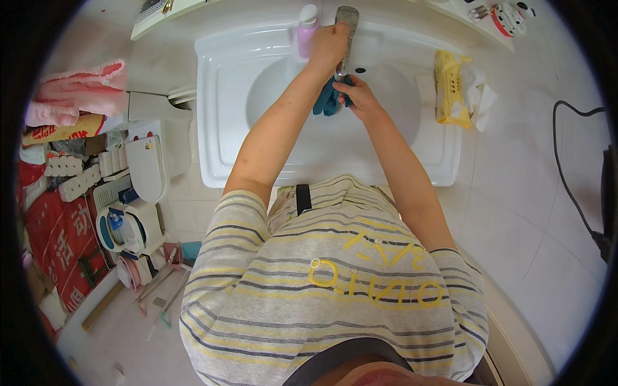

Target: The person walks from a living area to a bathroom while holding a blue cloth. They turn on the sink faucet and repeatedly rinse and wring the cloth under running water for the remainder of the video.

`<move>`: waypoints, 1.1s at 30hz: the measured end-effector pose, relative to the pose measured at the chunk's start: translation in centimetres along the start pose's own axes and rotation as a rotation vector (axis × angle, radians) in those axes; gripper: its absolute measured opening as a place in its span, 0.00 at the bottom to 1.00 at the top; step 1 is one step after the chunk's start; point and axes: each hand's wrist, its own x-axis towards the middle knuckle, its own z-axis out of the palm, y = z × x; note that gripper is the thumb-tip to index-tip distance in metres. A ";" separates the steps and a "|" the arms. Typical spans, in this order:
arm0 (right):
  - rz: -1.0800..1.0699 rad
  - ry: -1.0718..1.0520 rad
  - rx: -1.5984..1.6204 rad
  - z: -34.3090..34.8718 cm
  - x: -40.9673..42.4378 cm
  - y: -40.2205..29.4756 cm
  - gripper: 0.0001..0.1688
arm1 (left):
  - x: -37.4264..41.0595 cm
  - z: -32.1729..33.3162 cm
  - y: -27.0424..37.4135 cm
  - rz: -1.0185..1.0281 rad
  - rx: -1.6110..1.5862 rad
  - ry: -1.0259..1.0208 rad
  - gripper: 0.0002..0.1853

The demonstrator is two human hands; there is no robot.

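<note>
A white washbasin [367, 140] lies before me with a metal faucet [347, 17] at its back. My left hand [331, 44] is on the faucet, its fingers partly hidden against the metal. Beneath the spout, my right hand [359, 96] grips a dark teal cloth [328, 101], which hangs bunched over the bowl. Whether water is running cannot be told. A pink pump bottle [306, 36] with a white top stands on the basin's back ledge, just left of my left hand.
A yellow tissue pack [449, 89] lies on the basin's right rim. Shelves edge the back. At the left are a toilet [149, 169], a pink towel [79, 91], paper rolls [79, 183] and long-handled tools [166, 289]. A black cable [560, 159] hangs at the right.
</note>
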 end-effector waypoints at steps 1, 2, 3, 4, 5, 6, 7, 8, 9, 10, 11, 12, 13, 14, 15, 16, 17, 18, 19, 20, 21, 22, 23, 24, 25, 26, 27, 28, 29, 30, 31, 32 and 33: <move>-0.020 0.025 -0.013 0.3 -0.1 0.0 0.10 | -0.1 0.0 0.2 -0.010 -0.009 -0.005 0.20; -0.040 0.050 -0.025 0.8 -0.1 0.0 0.09 | -0.2 -0.1 0.3 -0.019 -0.016 -0.008 0.20; -0.061 0.076 -0.038 1.2 -0.1 0.0 0.08 | -0.3 -0.2 0.3 -0.029 -0.022 -0.011 0.20; -0.061 0.125 -0.098 1.5 -0.1 -0.2 0.07 | -0.6 -0.3 0.8 -0.039 -0.027 -0.016 0.20; -0.061 0.174 -0.158 1.8 -0.1 -0.5 0.07 | -1.0 -0.6 1.3 -0.068 -0.060 -0.051 0.20; -0.061 0.223 -0.218 1.9 -0.1 -0.6 0.07 | -1.6 -1.1 1.8 -0.096 -0.093 -0.087 0.20; -0.084 0.233 -0.252 1.5 0.2 -0.3 0.08 | -1.9 -1.6 2.3 -0.124 -0.127 -0.128 0.21; -0.109 0.240 -0.285 1.0 0.8 0.0 0.10 | -1.7 -2.4 1.6 -0.097 -0.118 -0.121 0.22; -0.134 0.248 -0.317 0.4 1.2 0.4 0.11 | -1.4 -3.6 -0.3 -0.071 -0.108 -0.115 0.23; -0.128 0.249 -0.300 0.4 1.0 0.3 0.12 | -1.3 -4.9 -2.7 -0.047 -0.098 -0.101 0.25; -0.124 0.253 -0.284 0.5 0.6 0.1 0.13 | -1.6 -5.9 -5.0 -0.013 0.024 -0.065 0.20; -0.118 0.255 -0.267 0.6 0.2 -0.1 0.14 | -2.1 -6.6 -7.6 0.020 0.148 -0.027 0.16; -0.095 0.234 -0.193 0.3 0.2 -0.1 0.14 | -2.8 -7.2 -11.0 0.185 0.253 -0.086 0.11; -0.073 0.217 -0.117 0.0 0.3 0.1 0.15 | -3.2 -7.4 -13.6 0.349 0.357 -0.150 0.09; -0.053 0.206 -0.040 -0.5 0.4 0.4 0.15 | -3.9 -6.8 -14.6 0.323 0.379 -0.183 0.09; -0.018 0.173 -0.006 -0.3 0.2 0.2 0.16 | -5.3 -6.2 -15.1 0.297 0.401 -0.202 0.10; 0.017 0.141 0.030 -0.2 -0.2 0.1 0.16 | -6.0 -5.9 -15.4 0.271 0.423 -0.222 0.12; 0.051 0.110 0.065 0.0 -0.5 0.0 0.16 | -5.9 -5.9 -15.6 0.283 0.516 -0.195 0.12; 0.050 0.050 0.075 -0.3 -0.8 -0.1 0.16 | -5.8 -6.0 -15.5 0.298 0.607 -0.167 0.13; 0.049 -0.010 0.086 -0.7 -1.1 -0.3 0.16 | -5.7 -6.0 -15.4 0.312 0.697 -0.140 0.13; 0.049 -0.069 0.097 -1.3 -1.5 -0.5 0.16 | -5.8 -6.3 -15.4 0.304 0.744 -0.127 0.13; 0.044 -0.080 0.016 -1.9 -2.0 -0.8 0.16 | -5.8 -7.1 -15.2 0.298 0.792 -0.111 0.13; 0.038 -0.089 -0.062 -2.8 -2.5 -1.1 0.16 | -5.8 -7.7 -14.9 0.292 0.842 -0.098 0.12; 0.033 -0.098 -0.140 -3.4 -2.8 -1.5 0.16 | -5.6 -8.1 -14.5 0.216 0.891 -0.071 0.11; -0.036 -0.065 -0.269 -3.9 -3.1 -1.6 0.16 | -5.3 -8.5 -14.4 0.271 0.862 -0.061 0.11; -0.104 -0.032 -0.397 -4.3 -3.2 -1.6 0.15 | -4.8 -8.9 -14.2 0.324 0.832 -0.051 0.12; -0.172 0.001 -0.526 -4.6 -3.4 -1.7 0.14 | -4.5 -9.1 -14.2 0.377 0.802 -0.040 0.12; -0.193 0.088 -0.528 -5.0 -3.6 -1.7 0.14 | -4.5 -8.8 -12.6 0.368 0.749 -0.043 0.11; -0.218 0.170 -0.530 -5.2 -3.5 -1.8 0.14 | -4.4 -8.7 -11.0 0.339 0.672 -0.080 0.10; -0.242 0.251 -0.531 -5.4 -3.5 -1.9 0.14 | -4.4 -8.6 -9.6 0.310 0.595 -0.116 0.10; -0.161 0.250 -0.609 -5.7 -3.0 -1.9 0.14 | -4.6 -8.7 -8.9 0.279 0.520 -0.146 0.09; -0.069 0.253 -0.680 -6.4 -2.4 -1.3 0.15 | -4.0 -9.2 -10.1 0.362 0.606 -0.206 0.08; 0.023 0.254 -0.751 -6.9 -2.2 -0.3 0.16 | -4.7 -9.8 -11.6 0.303 0.641 -0.199 0.08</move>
